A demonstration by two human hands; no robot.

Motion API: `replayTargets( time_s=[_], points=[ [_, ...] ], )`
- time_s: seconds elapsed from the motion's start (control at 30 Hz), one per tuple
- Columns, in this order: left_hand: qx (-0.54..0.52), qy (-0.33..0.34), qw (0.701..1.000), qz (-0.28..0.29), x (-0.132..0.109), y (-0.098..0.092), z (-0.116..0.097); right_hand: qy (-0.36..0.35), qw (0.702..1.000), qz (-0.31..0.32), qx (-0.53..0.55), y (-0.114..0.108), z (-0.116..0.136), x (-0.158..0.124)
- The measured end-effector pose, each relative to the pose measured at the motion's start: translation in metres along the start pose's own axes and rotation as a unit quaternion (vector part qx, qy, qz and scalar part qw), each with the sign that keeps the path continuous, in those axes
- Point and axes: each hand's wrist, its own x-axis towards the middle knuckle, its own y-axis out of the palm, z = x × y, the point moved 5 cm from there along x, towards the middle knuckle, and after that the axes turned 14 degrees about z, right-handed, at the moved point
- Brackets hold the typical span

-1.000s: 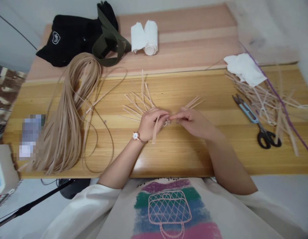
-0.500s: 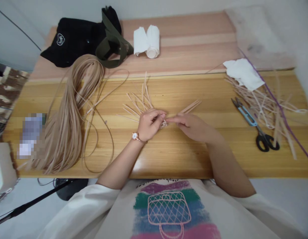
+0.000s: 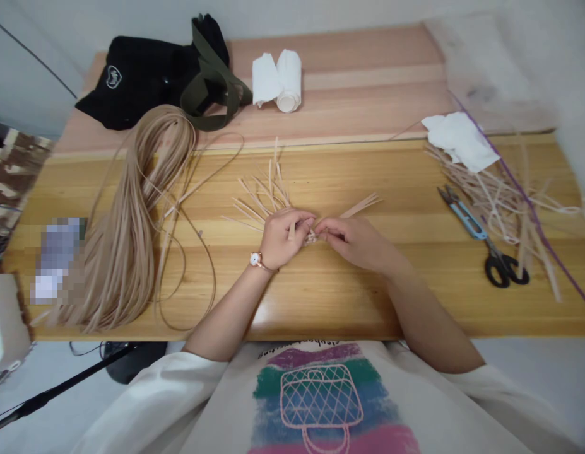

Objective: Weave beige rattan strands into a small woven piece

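A small woven piece of beige strips (image 3: 312, 238) lies on the wooden table between my hands, partly hidden by my fingers. Loose strip ends fan out from it behind my left hand and, in a smaller bunch, behind my right hand. My left hand (image 3: 286, 234), with a watch (image 3: 255, 259) at its wrist, is closed on the weaving, thumb pressed to fingers. On the other side my right hand (image 3: 351, 239) pinches at the weaving's right edge, thumb and index together; a strip seems to be between them, though it is too small to see well.
A large hank of beige strips (image 3: 131, 233) lies to the left, below a black bag (image 3: 145, 79). A white paper roll (image 3: 289, 81) stands at the back. On the right are scissors (image 3: 498, 258), cut strips (image 3: 498, 195) and a crumpled tissue (image 3: 460, 140). The table's front edge is near me.
My right index finger was stretched out against the weaving; now it is bent against the thumb in a pinch. My left hand stays in almost the same place.
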Motion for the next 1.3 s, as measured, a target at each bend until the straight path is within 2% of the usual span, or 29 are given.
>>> replayTargets(
  time_s=[0.1, 0.23, 0.3, 0.4, 0.53, 0.63, 0.73, 0.83, 1.0, 1.1, 1.2, 1.3],
  points=[
    [0.014, -0.004, 1.0, -0.009, 0.0, -0.001, 0.001, -0.028, 0.999, 0.017, 0.003, -0.001, -0.002, -0.001],
    [0.018, 0.002, 1.0, -0.006, 0.0, -0.001, 0.002, -0.048, 0.996, 0.076, 0.028, -0.002, -0.005, -0.005],
    [0.012, 0.007, 1.0, -0.01, -0.001, -0.001, 0.001, -0.041, 0.991, 0.108, 0.069, 0.001, -0.008, -0.006],
    [-0.007, 0.022, 1.0, -0.013, -0.001, -0.004, -0.002, -0.031, 0.972, 0.14, 0.185, 0.008, -0.008, -0.006],
    [-0.038, 0.045, 0.998, -0.012, 0.0, -0.007, -0.006, 0.012, 0.933, 0.124, 0.337, 0.017, -0.007, 0.0],
    [-0.069, 0.045, 0.997, -0.012, 0.0, -0.008, -0.005, 0.044, 0.917, 0.089, 0.386, 0.019, -0.008, 0.004],
    [-0.088, 0.028, 0.996, 0.006, 0.001, -0.007, -0.003, 0.062, 0.911, 0.062, 0.403, 0.02, -0.01, 0.007],
    [-0.08, 0.017, 0.997, 0.009, 0.001, -0.009, 0.0, 0.062, 0.907, 0.075, 0.41, 0.021, -0.009, 0.007],
    [-0.071, 0.015, 0.997, 0.001, 0.003, -0.012, 0.001, 0.05, 0.917, 0.088, 0.386, 0.018, -0.009, 0.005],
    [-0.118, -0.025, 0.993, 0.006, 0.002, -0.012, 0.006, 0.026, 0.918, 0.086, 0.387, 0.017, -0.007, 0.005],
    [-0.207, -0.052, 0.976, 0.046, 0.001, -0.007, 0.008, 0.01, 0.934, 0.077, 0.349, 0.017, -0.004, 0.005],
    [-0.236, -0.037, 0.966, 0.098, 0.0, -0.002, 0.004, 0.015, 0.96, 0.034, 0.276, 0.013, -0.005, 0.005]
  ],
)
